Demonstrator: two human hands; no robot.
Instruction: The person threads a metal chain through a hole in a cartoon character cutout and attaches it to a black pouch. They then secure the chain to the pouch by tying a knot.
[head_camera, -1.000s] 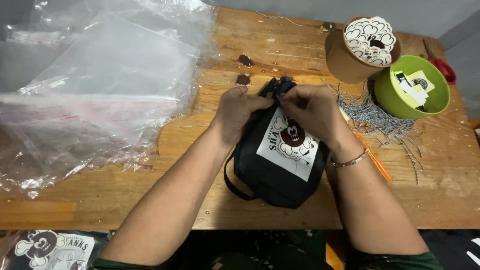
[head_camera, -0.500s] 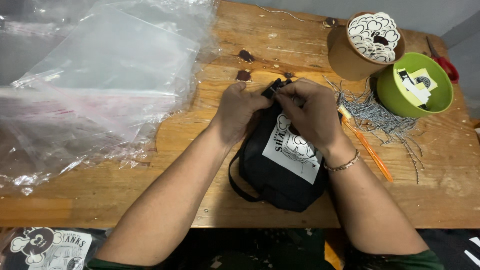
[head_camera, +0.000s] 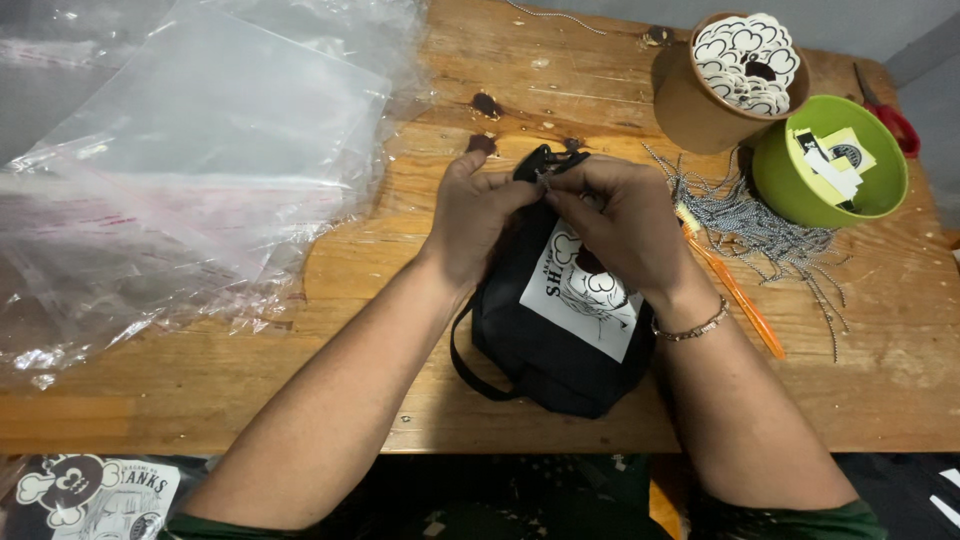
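Head camera, looking down on a worn wooden tabletop (head_camera: 480, 400): at the centre of the frame lies a small black fabric pouch bag with a white printed patch (head_camera: 565, 335), its thin black strap looping out at its lower left. Both hands meet at the bag's upper edge. The left hand (head_camera: 478, 215) has its fingers curled and its thumb pressed against a black plastic clip (head_camera: 535, 160) at the top of the bag. The right hand (head_camera: 625, 225), with a thin metal bracelet (head_camera: 690, 325) at the wrist, is bent over the bag's top, fingertips pinched together at the same spot just beside the left thumb; what exactly they pinch is too small to tell.

Clear plastic bags (head_camera: 190, 170) are heaped across the upper left of the frame. At the upper right stands a brown paper cup holding round white printed tags (head_camera: 745, 65), beside a green bowl with small cards (head_camera: 830, 170). Below them lies a tangle of silver ball chains (head_camera: 760, 230), with an orange stick-shaped tool (head_camera: 735, 295) just right of the right wrist.
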